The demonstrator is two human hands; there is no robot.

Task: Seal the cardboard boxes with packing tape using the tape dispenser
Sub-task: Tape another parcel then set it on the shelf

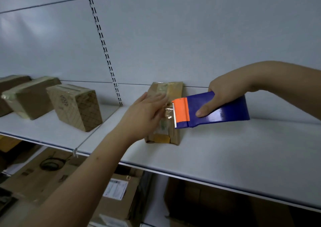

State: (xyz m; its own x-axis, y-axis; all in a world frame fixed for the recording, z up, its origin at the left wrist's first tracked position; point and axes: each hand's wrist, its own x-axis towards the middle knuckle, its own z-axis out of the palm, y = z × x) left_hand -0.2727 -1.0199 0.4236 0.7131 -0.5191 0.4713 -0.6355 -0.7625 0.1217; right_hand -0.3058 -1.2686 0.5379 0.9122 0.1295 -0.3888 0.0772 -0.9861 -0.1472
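Where the lower shelf shows beneath the white one, brown cartons point(119, 197) sit in dim light, one bearing a white printed label, and another to the left carrying a coil of black cable point(51, 164). Above them runs the smooth, pale shelf point(225, 157), its front edge a thin metal lip, with a small clear clip at the joint between two sections.

On that shelf lies the cardboard box point(167, 114) being sealed, narrow and brown, its far end touching the back wall and its top glossy with clear tape and a yellowish patch near the front. Flat across its top rests the left hand point(147, 115), fingers straight and together, pressing down and slightly blurred. Just beside it, the right hand point(224, 98) grips the tape dispenser point(212, 110), thumb curled over its blue plastic side; the orange head with a serrated metal blade meets the box, a crinkled bit of clear tape at the teeth.

Farther left stand three taped boxes point(74, 108), the nearest printed with a diamond lattice. Behind everything rises a plain grey-white panel wall point(191, 35) with a slotted upright point(104, 46).
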